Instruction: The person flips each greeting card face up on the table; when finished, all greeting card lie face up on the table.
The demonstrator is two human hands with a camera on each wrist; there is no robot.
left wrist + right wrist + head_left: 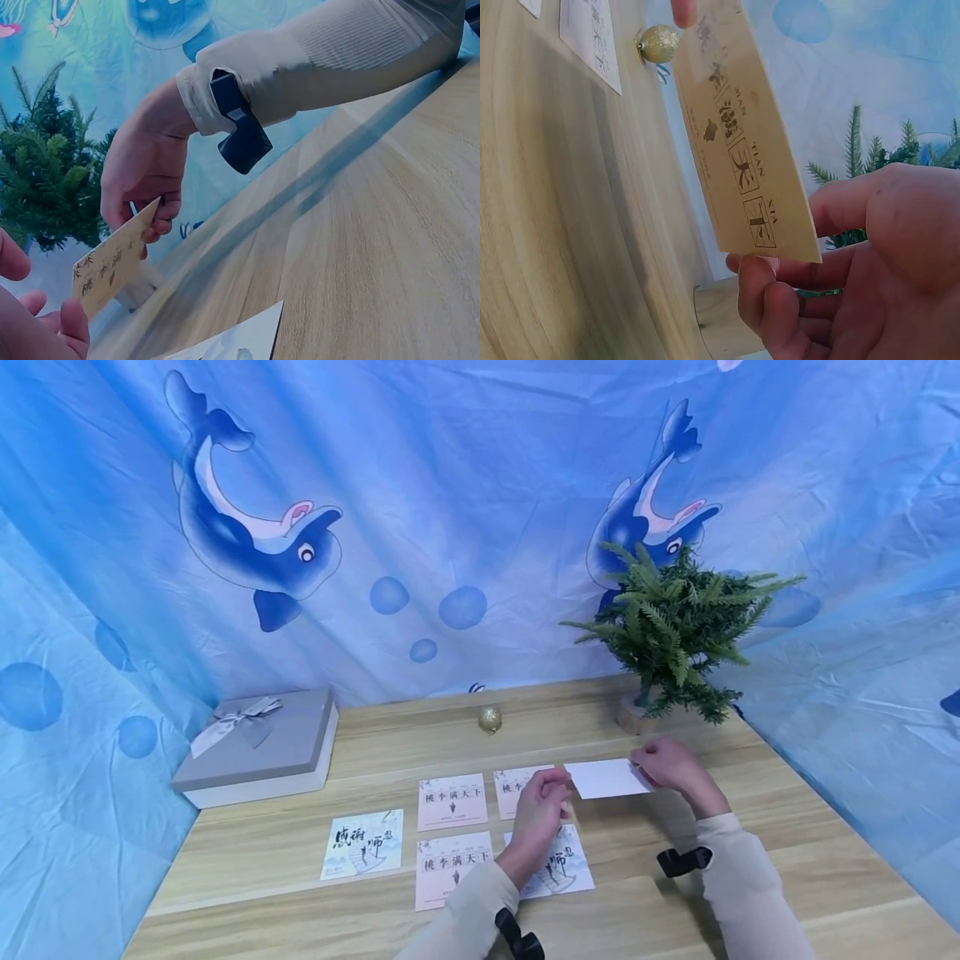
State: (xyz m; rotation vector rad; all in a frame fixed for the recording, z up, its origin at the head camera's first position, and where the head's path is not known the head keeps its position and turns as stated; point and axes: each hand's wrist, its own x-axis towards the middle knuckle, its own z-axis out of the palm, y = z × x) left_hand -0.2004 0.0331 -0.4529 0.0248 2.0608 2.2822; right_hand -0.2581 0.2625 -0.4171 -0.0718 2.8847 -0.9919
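My right hand (671,768) pinches one end of a card (607,778) between thumb and fingers, over the table right of the laid-out cards. Its blank white side faces up in the head view; the right wrist view shows Chinese characters on the other face. My left hand (540,814) is at the card's opposite end, fingertips close to its edge, thumb apart from it in the left wrist view. Under the left arm and hand lie a pink card (510,787) and a blue-white card (558,877), both partly hidden.
Two more pink cards, an upper (452,802) and a lower (442,872), lie left of my hands, with another blue-white card (363,843) farther left. A grey gift box (262,743) stands at back left, a gold ball (490,719) at back middle, a small artificial tree (675,627) at back right.
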